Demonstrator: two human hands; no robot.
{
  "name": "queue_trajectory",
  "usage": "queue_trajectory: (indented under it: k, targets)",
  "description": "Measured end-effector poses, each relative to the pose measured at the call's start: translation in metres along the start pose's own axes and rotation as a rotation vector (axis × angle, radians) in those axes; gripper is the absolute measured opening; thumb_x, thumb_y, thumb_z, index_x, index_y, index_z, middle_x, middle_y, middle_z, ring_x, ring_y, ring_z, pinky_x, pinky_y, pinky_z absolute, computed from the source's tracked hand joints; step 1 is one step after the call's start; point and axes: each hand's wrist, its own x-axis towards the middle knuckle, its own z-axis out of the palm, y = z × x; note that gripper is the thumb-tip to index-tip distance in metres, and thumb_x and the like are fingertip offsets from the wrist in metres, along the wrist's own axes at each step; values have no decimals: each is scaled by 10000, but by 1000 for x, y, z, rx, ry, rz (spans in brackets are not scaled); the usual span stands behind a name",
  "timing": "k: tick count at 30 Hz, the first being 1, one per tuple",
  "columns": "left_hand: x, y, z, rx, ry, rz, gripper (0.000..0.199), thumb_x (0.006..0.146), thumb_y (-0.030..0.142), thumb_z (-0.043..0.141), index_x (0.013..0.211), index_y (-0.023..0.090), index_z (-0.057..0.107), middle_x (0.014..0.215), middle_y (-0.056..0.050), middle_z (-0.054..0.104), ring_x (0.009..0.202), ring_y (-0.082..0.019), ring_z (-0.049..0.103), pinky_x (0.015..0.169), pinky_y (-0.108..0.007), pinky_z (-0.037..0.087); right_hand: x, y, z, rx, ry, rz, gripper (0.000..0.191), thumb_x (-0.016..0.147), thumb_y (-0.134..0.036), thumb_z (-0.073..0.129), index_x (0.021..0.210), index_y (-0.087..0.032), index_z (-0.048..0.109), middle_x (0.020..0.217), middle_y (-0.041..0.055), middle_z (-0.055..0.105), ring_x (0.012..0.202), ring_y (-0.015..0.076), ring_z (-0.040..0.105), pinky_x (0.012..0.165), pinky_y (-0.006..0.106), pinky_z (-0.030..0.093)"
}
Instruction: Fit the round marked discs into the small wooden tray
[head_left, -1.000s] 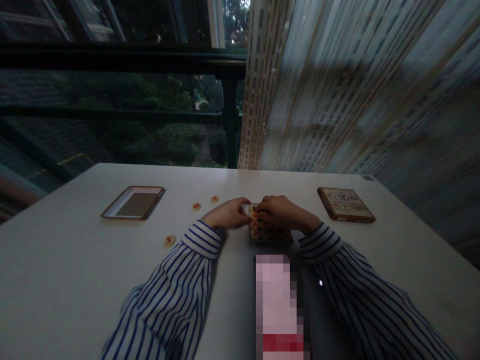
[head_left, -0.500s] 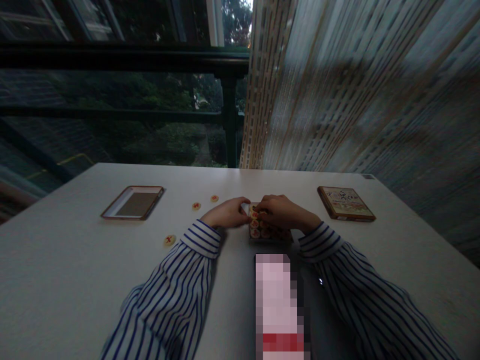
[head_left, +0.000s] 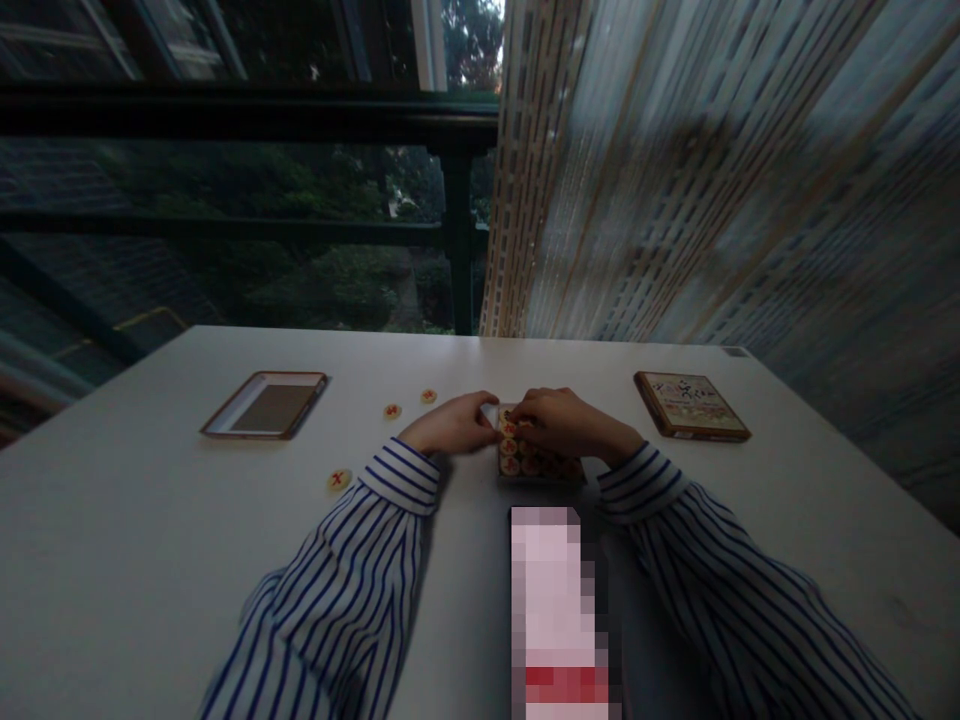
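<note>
A small box stands mid-table, filled with rows of round, pale Chinese chess pieces with red characters. My left hand is closed at the box's left wall, thumb and fingers gripping its edge. Above the pieces, my right hand bends its fingertips down onto one piece in the back left part; the hand covers much of the box. Three loose pieces lie on the table left of the box: one near my left sleeve, and two farther back, a piece and another piece.
On the white table, a shallow open lid or tray lies at the back left. A flat decorated case is at the back right. A phone with a blurred screen lies nearest me. Behind are a railing and a string curtain.
My left hand has shifted very slightly to the left at the box edge. My right hand stays over the pieces in almost the same pose.
</note>
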Motion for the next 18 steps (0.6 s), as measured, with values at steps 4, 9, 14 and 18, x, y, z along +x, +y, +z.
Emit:
queue_trajectory:
  k: [4, 9, 14, 18]
  targets:
    - [0, -1, -2, -9, 55, 4, 544, 680, 293, 559, 1188, 123, 468, 776, -52, 650, 615, -139, 576, 497, -212, 395, 0, 1, -3, 1, 10, 12, 296, 841, -359, 433, 1029, -227, 620, 1001, 74, 610, 893, 188, 557, 756, 273, 359]
    - [1, -1, -10, 40, 235, 27, 448, 719, 302, 548, 1135, 138, 531, 810, -62, 657, 707, -155, 595, 637, -245, 439, -2, -1, -12, 31, 227, 90, 252, 844, -264, 412, 939, -171, 627, 931, 67, 630, 857, 166, 550, 764, 260, 349]
    - [-1, -8, -23, -7, 317, 65, 443, 733, 346, 545, 1113, 119, 543, 791, -71, 660, 691, -157, 599, 660, -267, 456, -4, -2, -20, 98, 400, 104, 223, 831, -236, 419, 880, -158, 622, 855, 56, 632, 800, 158, 537, 747, 268, 347]
    - [-8, -9, -36, -1, 358, 92, 433, 732, 362, 546, 1086, 114, 560, 783, -72, 658, 681, -154, 600, 653, -271, 463, -5, -4, -23, 117, 440, 106, 215, 828, -229, 423, 869, -158, 621, 848, 55, 630, 793, 161, 533, 740, 270, 348]
